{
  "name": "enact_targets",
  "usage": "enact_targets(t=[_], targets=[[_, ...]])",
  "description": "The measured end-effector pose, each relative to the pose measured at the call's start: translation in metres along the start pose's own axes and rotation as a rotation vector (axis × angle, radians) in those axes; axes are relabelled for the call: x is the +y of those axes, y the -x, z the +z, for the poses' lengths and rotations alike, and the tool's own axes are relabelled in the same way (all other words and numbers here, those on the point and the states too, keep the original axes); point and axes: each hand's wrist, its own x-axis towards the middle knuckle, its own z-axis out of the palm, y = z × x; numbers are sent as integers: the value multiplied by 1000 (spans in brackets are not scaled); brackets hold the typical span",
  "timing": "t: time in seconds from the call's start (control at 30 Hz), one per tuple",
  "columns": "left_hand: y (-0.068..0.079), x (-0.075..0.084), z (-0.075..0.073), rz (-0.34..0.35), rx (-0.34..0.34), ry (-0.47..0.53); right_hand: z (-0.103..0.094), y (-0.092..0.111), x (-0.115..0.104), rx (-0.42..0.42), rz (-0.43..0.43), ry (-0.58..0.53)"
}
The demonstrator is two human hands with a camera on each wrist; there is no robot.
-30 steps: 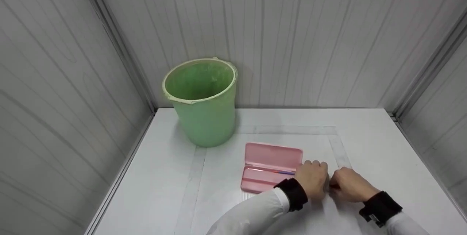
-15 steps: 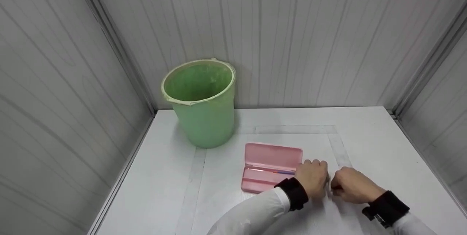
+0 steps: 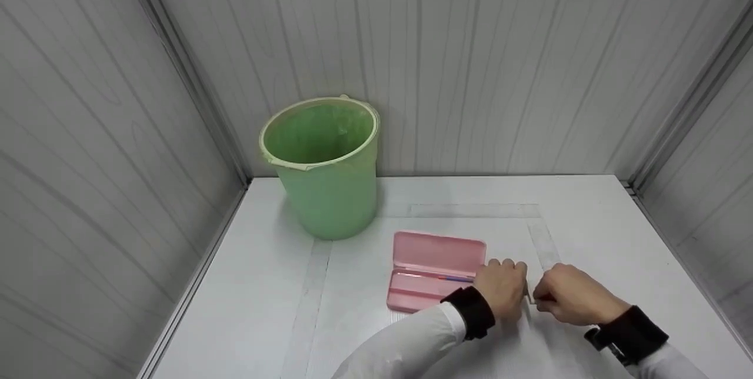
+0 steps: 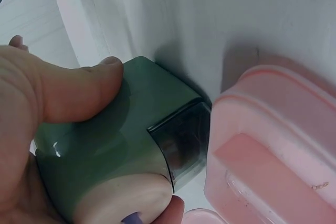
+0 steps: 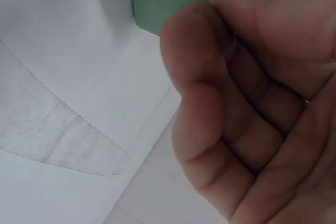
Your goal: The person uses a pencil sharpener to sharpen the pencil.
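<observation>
Green, rounded plastic sharpener (image 4: pixel 113 140) with dark see-through window (image 4: pixel 184 137) and beige end face (image 4: pixel 123 198): just right of open, pink, rectangular plastic pencil case (image 3: pixel 438 252); grasped in left hand (image 3: pixel 502 288), thumb along one side. Right hand (image 3: pixel 573 296): farther right of the case, near the sharpener, fingers curled toward thumb; anything pinched there hidden, impossible to tell. Slim red-and-blue stick (image 3: pixel 457 279): inside the case. Pale-green round plastic bucket (image 3: pixel 329 199): upright, behind and left of the case. Flat white tabletop (image 3: pixel 606 220): beneath case and bucket.
</observation>
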Motion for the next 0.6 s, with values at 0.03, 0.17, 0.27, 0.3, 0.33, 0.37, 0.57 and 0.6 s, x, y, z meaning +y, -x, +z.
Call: enact_targets(t=[0.03,0.17,0.27,0.3,0.33,0.37,0.57,0.6], targets=[[0,0,0,-1,0,-1,0,0,0,-1,2,0],[-2,-1,0,-5,11,-3,-3,-2,1,14,10,9],[-3,-2,1,2,9,2,-5,-3,2,6,17,-4],[-3,-1,1,10,1,7,-5,-3,2,-5,21,-14],[-3,-1,1,17,-8,12,-5,-2,2,-15,23,-23],[-2,0,2,23,-18,22,-5,-1,2,-27,25,-33],[-1,2,0,31,-23,37,-9,0,1,-19,22,-11],[-2,3,0,30,-14,34,-10,0,1,-10,22,3]])
